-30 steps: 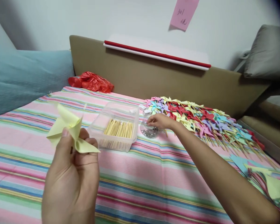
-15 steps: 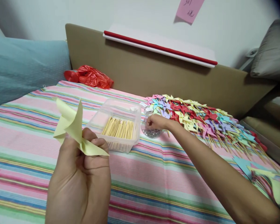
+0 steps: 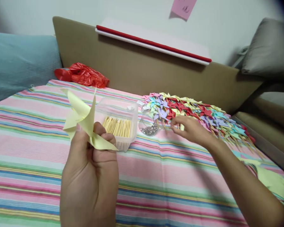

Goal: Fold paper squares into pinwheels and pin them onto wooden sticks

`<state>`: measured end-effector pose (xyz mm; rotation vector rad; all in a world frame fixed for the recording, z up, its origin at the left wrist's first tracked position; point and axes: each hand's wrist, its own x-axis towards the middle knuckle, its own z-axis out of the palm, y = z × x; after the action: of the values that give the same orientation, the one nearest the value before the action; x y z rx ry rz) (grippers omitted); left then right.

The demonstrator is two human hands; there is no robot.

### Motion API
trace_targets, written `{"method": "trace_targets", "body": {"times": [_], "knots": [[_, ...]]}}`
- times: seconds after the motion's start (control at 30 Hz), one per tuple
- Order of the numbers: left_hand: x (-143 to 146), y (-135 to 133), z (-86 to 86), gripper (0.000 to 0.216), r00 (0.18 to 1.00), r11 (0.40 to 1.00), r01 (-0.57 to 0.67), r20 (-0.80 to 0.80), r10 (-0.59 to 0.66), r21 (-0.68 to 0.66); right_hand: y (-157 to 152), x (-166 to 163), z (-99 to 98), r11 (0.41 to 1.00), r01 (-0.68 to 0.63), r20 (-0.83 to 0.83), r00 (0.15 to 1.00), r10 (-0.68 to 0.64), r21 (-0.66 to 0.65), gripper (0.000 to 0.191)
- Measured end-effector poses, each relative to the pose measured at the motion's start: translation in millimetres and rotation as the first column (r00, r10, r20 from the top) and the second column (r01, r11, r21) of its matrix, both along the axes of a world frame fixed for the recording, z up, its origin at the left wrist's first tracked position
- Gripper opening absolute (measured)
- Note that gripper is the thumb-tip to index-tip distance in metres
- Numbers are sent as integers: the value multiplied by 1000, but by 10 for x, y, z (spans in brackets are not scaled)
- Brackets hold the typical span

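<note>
A pale yellow paper pinwheel (image 3: 81,115) is pinched between the thumb and fingers of my left hand (image 3: 91,176), its blades folded in and standing up. My right hand (image 3: 191,129) hovers to the right of a clear round dish (image 3: 142,127) holding small silvery bits (image 3: 151,129). Its thumb and fingertips are brought together; anything between them is too small to make out. Left of the dish, a clear plastic box (image 3: 133,126) holds a bundle of thin wooden sticks (image 3: 118,127), partly behind my left hand.
Many finished pinwheels (image 3: 204,112) on sticks, in several colours, lie piled at the back right. Loose coloured paper (image 3: 272,179) lies at the right, partly behind my forearm. A red plastic bag (image 3: 85,75) rests at the back left on the striped cloth (image 3: 142,195).
My right hand has lifted out of the dish and moved right, toward me. The left hand still grips the yellow pinwheel, slightly farther right in view. The whole view has shifted a little.
</note>
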<state>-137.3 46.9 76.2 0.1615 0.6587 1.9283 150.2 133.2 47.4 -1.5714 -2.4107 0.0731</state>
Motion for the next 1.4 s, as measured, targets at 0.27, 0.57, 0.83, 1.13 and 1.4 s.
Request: {"method": "trace_targets", "body": {"times": [0.27, 0.57, 0.83, 1.13, 1.4], "knots": [[331, -10, -47, 11, 979, 964, 192, -103, -175, 186, -1157, 709, -453, 941, 257, -12, 964, -266, -219, 19], [776, -181, -328, 19, 872, 886, 458, -230, -433, 69, -1717, 591, -932, 877, 480, -171, 865, -471, 10, 48], [919, -162, -570, 32, 781, 850, 522, -364, -507, -64, -1751, 442, -1139, 921, 386, -107, 919, -379, 56, 47], [966, -260, -601, 26, 600, 877, 469, -692, -400, -100, -1856, 404, -950, 867, 494, -353, 824, -443, 67, 25], [1077, -401, -668, 26, 256, 886, 459, -944, -206, -69, -2068, -147, -546, 899, 428, -923, 302, -238, -92, 9]]}}
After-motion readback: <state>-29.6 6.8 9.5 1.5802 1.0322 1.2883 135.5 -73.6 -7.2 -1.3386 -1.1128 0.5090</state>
